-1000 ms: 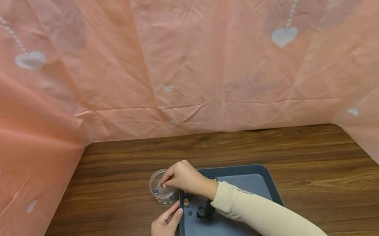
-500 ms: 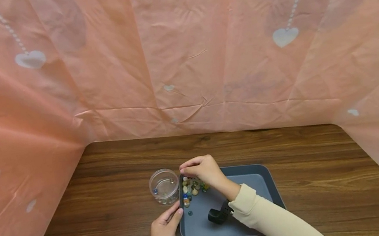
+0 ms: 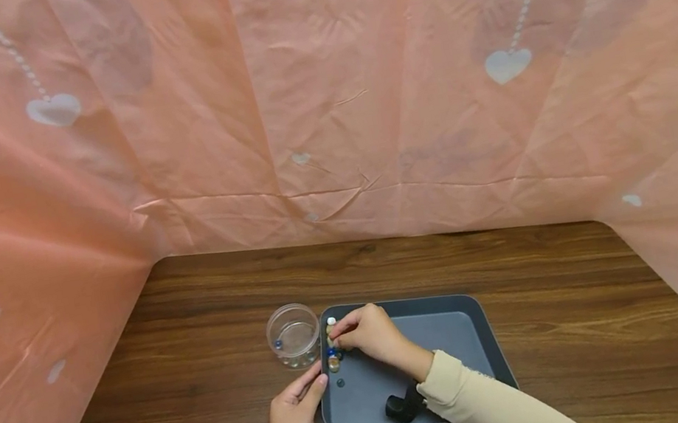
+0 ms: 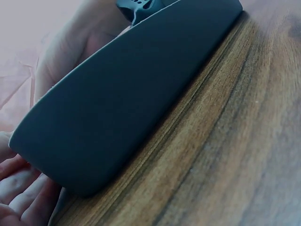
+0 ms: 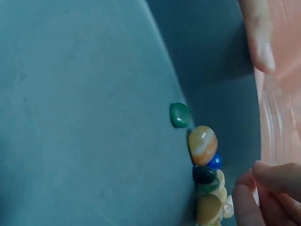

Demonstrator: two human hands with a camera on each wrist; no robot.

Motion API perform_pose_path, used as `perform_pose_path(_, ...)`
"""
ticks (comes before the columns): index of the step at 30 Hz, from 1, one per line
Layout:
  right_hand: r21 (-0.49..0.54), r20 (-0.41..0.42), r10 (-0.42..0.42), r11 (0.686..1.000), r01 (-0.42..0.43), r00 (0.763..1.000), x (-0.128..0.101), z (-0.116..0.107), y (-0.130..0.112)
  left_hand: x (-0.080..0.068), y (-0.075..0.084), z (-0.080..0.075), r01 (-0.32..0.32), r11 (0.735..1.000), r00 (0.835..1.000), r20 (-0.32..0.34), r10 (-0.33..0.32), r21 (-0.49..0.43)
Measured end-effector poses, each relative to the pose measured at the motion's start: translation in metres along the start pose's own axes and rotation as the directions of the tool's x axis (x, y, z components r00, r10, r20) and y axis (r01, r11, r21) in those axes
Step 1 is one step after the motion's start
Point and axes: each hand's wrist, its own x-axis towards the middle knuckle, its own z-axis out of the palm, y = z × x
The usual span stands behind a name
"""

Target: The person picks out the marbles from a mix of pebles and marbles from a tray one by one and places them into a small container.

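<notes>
Glossy stones (image 5: 205, 173) (many-coloured) in tray (image 3: 445, 343)

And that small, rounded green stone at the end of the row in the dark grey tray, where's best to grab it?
Probably pinch the small, rounded green stone by its opposite edges, reaching down from the open middle of the dark grey tray. It lies low and smooth, with the tray's wall close on one side and a glossy orange-and-white stone beside one end.

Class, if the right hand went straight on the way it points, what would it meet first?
Probably the small stones lining the tray's left wall, then that wall; the exact depth is unclear.
</notes>
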Motion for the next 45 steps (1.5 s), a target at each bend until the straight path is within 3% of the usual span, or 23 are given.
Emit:
perform_pose_path(10, -0.159, 0.039, -0.117, 0.98, 0.122, 0.992, -0.004, 0.008, 0.001, -0.001, 0.001, 0.0, 0.003, 1.0, 1.0, 0.011, -0.003, -0.003)
perform_pose_path(17, -0.29, 0.095, -0.216, 0.928, 0.235, 0.972, -0.005, 0.015, -0.001, -0.001, 0.001, -0.001, -0.011, 1.0, 1.0, 0.019, 0.012, -0.009)
perform_pose_path(25, -0.369, 0.145, -0.294, 0.87, 0.328, 0.945, -0.005, 0.015, -0.003, 0.001, 0.001, 0.0, -0.024, 1.0, 1.0, 0.009, 0.024, -0.008)
perform_pose_path(28, -0.37, 0.167, -0.297, 0.865, 0.339, 0.94, -0.005, 0.012, -0.003, 0.001, 0.002, 0.0, -0.025, 1.0, 1.0, 0.014, 0.025, -0.001)
perform_pose_path(30, -0.338, 0.179, -0.271, 0.886, 0.318, 0.946, -0.004, 0.009, -0.002, 0.0, 0.002, 0.001, -0.024, 1.0, 1.0, 0.015, 0.024, 0.002)
perform_pose_path(33, -0.239, 0.166, -0.192, 0.944, 0.229, 0.967, -0.003, 0.003, -0.001, 0.0, 0.002, 0.001, -0.016, 1.0, 1.0, 0.01, 0.016, 0.009)
perform_pose_path(35, -0.095, 0.167, -0.102, 0.988, 0.119, 0.981, -0.001, -0.001, 0.0, 0.0, 0.002, 0.001, -0.013, 1.0, 1.0, 0.007, 0.013, 0.012)
perform_pose_path(37, 0.085, 0.181, -0.018, 0.996, 0.002, 0.983, 0.0, -0.005, -0.001, 0.0, 0.002, 0.0, -0.011, 1.0, 1.0, 0.004, 0.011, 0.016)
perform_pose_path(40, 0.322, 0.219, 0.096, 0.932, -0.165, 0.971, 0.003, -0.011, -0.003, 0.0, 0.002, 0.0, -0.007, 1.0, 1.0, 0.005, 0.007, 0.021)
perform_pose_path(45, 0.494, 0.246, 0.153, 0.83, -0.259, 0.957, 0.01, -0.016, -0.008, 0.0, 0.001, 0.0, 0.004, 1.0, 1.0, 0.003, -0.004, 0.018)
